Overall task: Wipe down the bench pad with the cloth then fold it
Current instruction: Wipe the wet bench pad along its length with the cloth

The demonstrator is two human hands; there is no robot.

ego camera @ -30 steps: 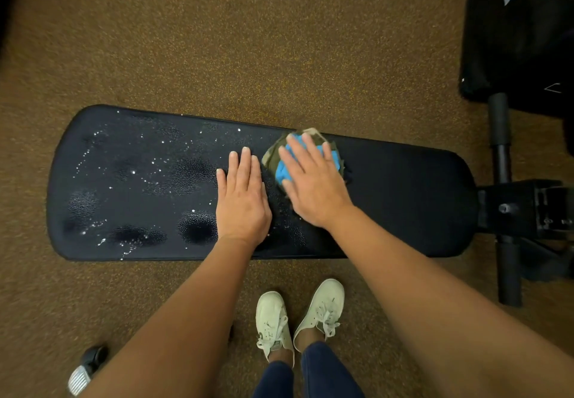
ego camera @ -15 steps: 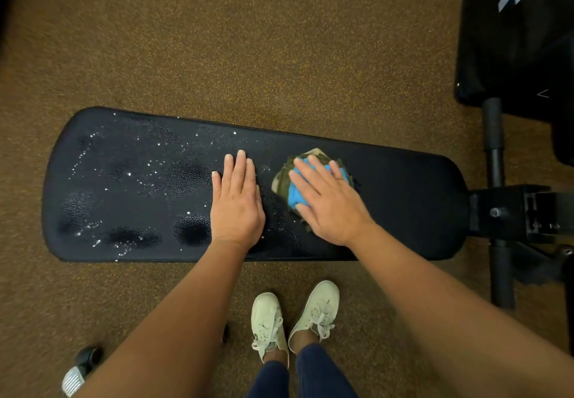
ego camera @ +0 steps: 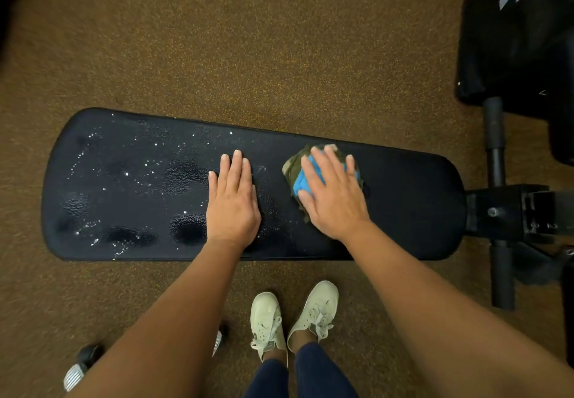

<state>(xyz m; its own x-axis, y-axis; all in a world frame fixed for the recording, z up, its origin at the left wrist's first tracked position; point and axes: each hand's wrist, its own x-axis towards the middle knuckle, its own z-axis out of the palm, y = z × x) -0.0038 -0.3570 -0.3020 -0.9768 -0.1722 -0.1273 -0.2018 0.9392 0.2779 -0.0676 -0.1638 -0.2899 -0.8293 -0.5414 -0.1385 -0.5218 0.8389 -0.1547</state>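
The right hand (ego camera: 334,198), fingers flat, has slid the bunched cloth (ego camera: 298,181) along the bench pad (ego camera: 410,205) toward 3 o'clock, away from the left hand (ego camera: 233,202), which rests flat and empty. Droplets (ego camera: 130,174) cover the 9 o'clock half, so much wiping likely remains.

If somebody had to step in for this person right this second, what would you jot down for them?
Left hand: open and flat on the bench pad, near its middle, holding nothing.
Right hand: fingers straight, pressing the bunched cloth onto the pad, just to the right of the left hand.
Done: the right part of the pad looks dry, so it seems to have been wiped.
Left: droplets dot the left part of the pad. Wipe there, then fold the cloth, which is not yet folded.
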